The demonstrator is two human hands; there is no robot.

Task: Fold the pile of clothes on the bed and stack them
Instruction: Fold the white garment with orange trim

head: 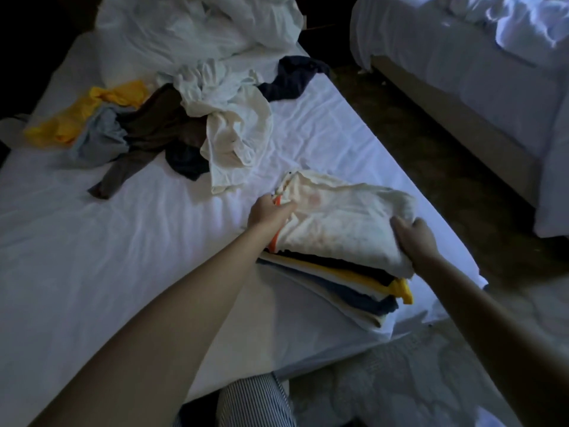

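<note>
On the wide bed with the white sheet (92, 257), the loose pile of yellow, grey, brown and white clothes (172, 124) lay at the far side. Well apart from it, near the right edge, stood the stack of folded clothes (354, 285), the cream folded garment (341, 223) on top. Both arms reached forward: the left hand (266, 212) pinched its left edge with curled fingers, and the right hand (415, 238) gripped its right edge, fingers curled round the cloth.
</note>
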